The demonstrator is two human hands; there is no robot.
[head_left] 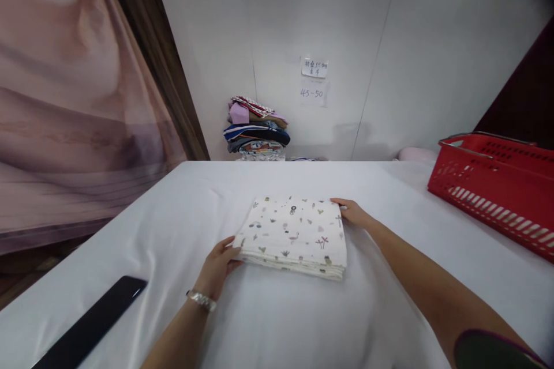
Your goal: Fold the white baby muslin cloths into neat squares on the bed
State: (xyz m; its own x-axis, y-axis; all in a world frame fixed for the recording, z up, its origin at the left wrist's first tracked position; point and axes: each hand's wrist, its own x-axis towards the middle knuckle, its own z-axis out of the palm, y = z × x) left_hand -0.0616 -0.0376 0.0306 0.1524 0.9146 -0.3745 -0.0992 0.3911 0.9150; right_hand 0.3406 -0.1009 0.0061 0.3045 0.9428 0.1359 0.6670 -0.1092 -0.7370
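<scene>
A white folded cloth (294, 230) printed with small plants, rainbows and birds lies in a flat, many-layered rectangle on the white-covered table (277, 323). My left hand (220, 259) pinches its near left corner, thumb on top and fingers at the layered edge. A silvery band circles that wrist. At the far right corner, my right hand (351, 212) grips the cloth's edge between thumb and fingers; part of that grip is hidden.
To the right stands a red plastic basket (489, 184) with metal handles. A long black object (90, 323) lies at the near left. Behind the table's far edge rises a pile of folded textiles (257, 130), with paper notes (314, 81) on the wall. A pink curtain (78, 98) hangs left.
</scene>
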